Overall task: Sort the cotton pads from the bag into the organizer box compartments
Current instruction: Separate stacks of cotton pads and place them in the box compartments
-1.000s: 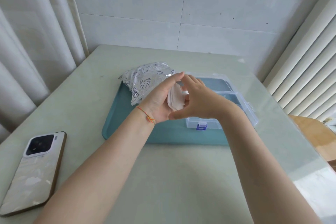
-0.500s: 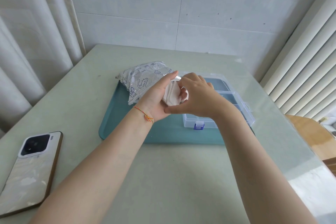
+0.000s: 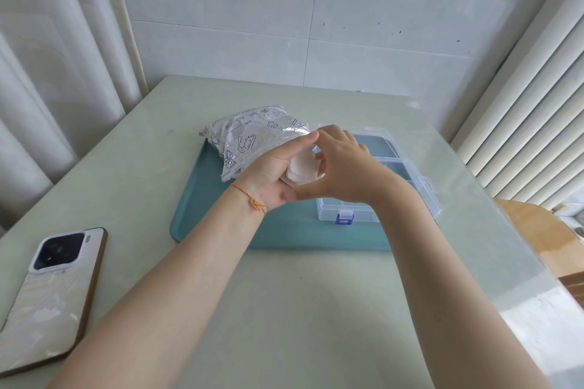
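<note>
Where both hands meet, cotton pads [image 3: 301,169] within left grip [image 3: 271,172] (right grip [image 3: 343,172] pinching).

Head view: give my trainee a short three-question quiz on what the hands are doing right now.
1. True or false: the phone lies on the tray.
2. What do the left hand and right hand hold between them?
3. The bag sits: A) inside the organizer box B) on the tray, left of the box C) off the table.

Key: 1 false; 2 a stack of cotton pads; 3 B.
</note>
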`<move>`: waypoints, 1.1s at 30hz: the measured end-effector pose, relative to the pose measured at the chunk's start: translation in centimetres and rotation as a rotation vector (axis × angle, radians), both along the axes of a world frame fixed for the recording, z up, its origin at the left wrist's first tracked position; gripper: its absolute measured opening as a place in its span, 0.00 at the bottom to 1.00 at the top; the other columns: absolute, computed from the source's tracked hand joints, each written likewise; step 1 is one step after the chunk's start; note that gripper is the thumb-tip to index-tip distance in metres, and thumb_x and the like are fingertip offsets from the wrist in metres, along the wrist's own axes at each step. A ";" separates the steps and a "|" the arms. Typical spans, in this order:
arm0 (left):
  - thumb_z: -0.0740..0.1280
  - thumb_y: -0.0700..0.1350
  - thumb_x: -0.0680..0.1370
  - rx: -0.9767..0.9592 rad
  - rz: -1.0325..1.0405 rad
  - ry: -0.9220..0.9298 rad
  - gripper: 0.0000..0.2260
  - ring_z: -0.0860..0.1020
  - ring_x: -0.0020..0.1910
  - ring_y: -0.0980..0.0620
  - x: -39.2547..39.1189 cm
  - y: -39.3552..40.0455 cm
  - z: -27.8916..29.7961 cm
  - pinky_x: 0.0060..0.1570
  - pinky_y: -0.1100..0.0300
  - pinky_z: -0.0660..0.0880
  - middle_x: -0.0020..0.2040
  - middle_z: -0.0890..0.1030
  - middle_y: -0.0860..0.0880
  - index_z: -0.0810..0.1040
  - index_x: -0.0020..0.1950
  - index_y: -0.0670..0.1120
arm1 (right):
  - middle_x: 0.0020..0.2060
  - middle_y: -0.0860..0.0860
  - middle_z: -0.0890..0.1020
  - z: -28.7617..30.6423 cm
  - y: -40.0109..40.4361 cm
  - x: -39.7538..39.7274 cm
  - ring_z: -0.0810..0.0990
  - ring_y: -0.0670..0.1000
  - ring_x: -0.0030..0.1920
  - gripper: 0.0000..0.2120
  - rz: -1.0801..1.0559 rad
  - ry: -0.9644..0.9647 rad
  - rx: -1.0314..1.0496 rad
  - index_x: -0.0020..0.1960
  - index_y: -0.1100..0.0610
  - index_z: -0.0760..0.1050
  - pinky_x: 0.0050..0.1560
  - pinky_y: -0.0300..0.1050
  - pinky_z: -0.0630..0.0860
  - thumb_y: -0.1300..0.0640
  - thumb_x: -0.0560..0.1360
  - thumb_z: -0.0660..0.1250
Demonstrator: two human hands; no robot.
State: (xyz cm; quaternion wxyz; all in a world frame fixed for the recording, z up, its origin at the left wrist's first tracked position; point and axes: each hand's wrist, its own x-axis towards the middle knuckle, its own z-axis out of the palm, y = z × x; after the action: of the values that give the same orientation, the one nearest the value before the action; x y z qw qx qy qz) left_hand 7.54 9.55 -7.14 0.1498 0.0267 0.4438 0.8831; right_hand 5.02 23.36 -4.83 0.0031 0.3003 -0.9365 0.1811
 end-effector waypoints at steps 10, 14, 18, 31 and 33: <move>0.58 0.44 0.83 -0.125 0.006 -0.059 0.11 0.85 0.44 0.49 -0.3 -0.7 0.1 0.36 0.59 0.80 0.49 0.85 0.46 0.76 0.61 0.42 | 0.58 0.47 0.76 0.8 1.3 -1.0 0.77 0.44 0.54 0.21 -0.152 -0.128 -0.322 0.60 0.52 0.74 0.51 0.40 0.71 0.44 0.72 0.73; 0.61 0.44 0.83 -0.171 0.106 0.009 0.08 0.84 0.47 0.47 -0.5 -0.6 0.0 0.34 0.60 0.79 0.49 0.84 0.44 0.78 0.56 0.44 | 0.42 0.51 0.85 1.3 1.8 -1.4 0.83 0.51 0.41 0.12 -0.298 -0.311 -0.516 0.48 0.60 0.78 0.46 0.49 0.80 0.50 0.75 0.70; 0.64 0.45 0.82 -0.171 0.182 0.017 0.11 0.83 0.45 0.48 -0.8 -0.2 -0.3 0.36 0.58 0.80 0.49 0.82 0.42 0.77 0.61 0.41 | 0.35 0.50 0.85 1.1 1.8 -1.1 0.80 0.46 0.35 0.06 -0.241 -0.422 -0.573 0.47 0.61 0.79 0.43 0.45 0.79 0.58 0.75 0.70; 0.58 0.49 0.84 -0.161 0.154 -0.061 0.15 0.84 0.41 0.44 -0.7 -0.3 -0.2 0.30 0.60 0.79 0.49 0.82 0.41 0.76 0.64 0.42 | 0.32 0.52 0.78 2.3 3.6 -1.8 0.73 0.50 0.29 0.07 -0.158 -0.715 -1.057 0.40 0.60 0.75 0.30 0.39 0.70 0.65 0.77 0.65; 0.56 0.55 0.83 -0.183 0.051 -0.086 0.21 0.83 0.44 0.41 -0.6 -0.4 0.0 0.28 0.61 0.77 0.52 0.82 0.40 0.75 0.66 0.43 | 0.31 0.50 0.76 2.3 3.9 -1.6 0.70 0.49 0.31 0.06 -0.101 -0.665 -0.858 0.40 0.59 0.77 0.32 0.38 0.69 0.63 0.76 0.68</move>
State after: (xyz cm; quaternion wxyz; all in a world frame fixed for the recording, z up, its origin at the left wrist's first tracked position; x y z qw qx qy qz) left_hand 6.95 9.13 -7.12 0.1481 -0.0361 0.5162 0.8428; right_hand 3.39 27.24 -2.54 -0.1622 0.1533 -0.7421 0.6320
